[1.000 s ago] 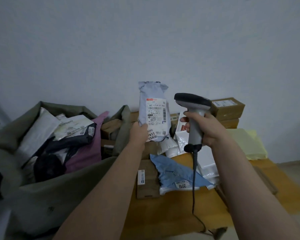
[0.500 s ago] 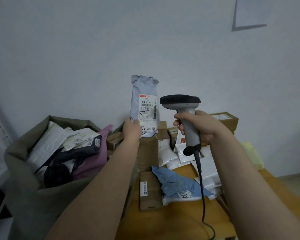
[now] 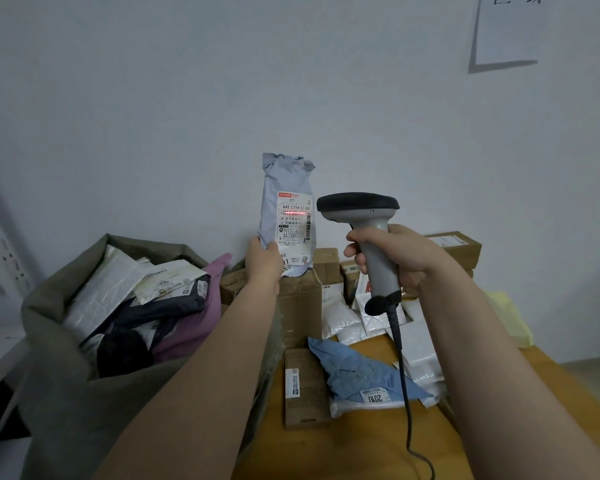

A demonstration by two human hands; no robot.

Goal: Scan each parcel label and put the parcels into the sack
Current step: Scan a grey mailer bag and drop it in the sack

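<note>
L hand (image 3: 263, 260) grips grey parcel (image 3: 286, 213) by its bottom end, long axis upright, label (image 3: 294, 223) facing cam. R hand (image 3: 397, 255) fingers wrapped round scanner (image 3: 362, 220) handle; red line across barcode. Sack (image 3: 59, 341) sits at left, w/ parcels inside.

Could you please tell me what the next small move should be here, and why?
Probably swing the grey plastic mailer left toward the open olive-green sack: the left hand holds it, and the grey handheld scanner's red line lies across its barcode.
</note>
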